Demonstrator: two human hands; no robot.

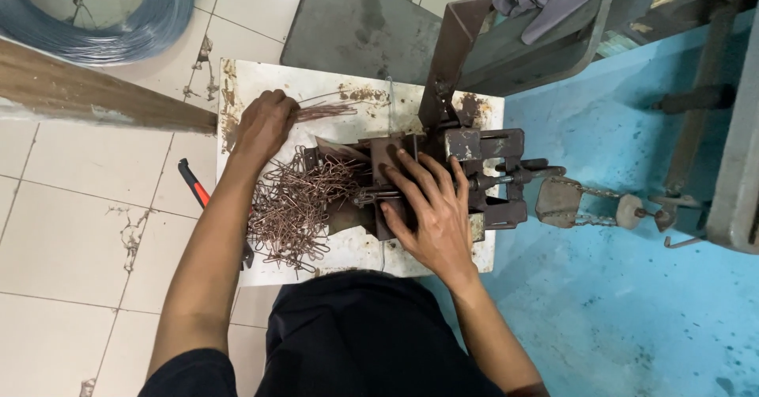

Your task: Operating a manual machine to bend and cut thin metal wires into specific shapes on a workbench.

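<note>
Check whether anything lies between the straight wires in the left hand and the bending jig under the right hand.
Yes. The pile of bent wire hooks lies between the left hand, gripping the straight wires, and the jig under the right hand.

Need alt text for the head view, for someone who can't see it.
Seen from above, a person's left hand grips a bundle of straight wires while the right hand rests on a rusty metal jig on a small white table, beside a pile of bent wire hooks.
</note>
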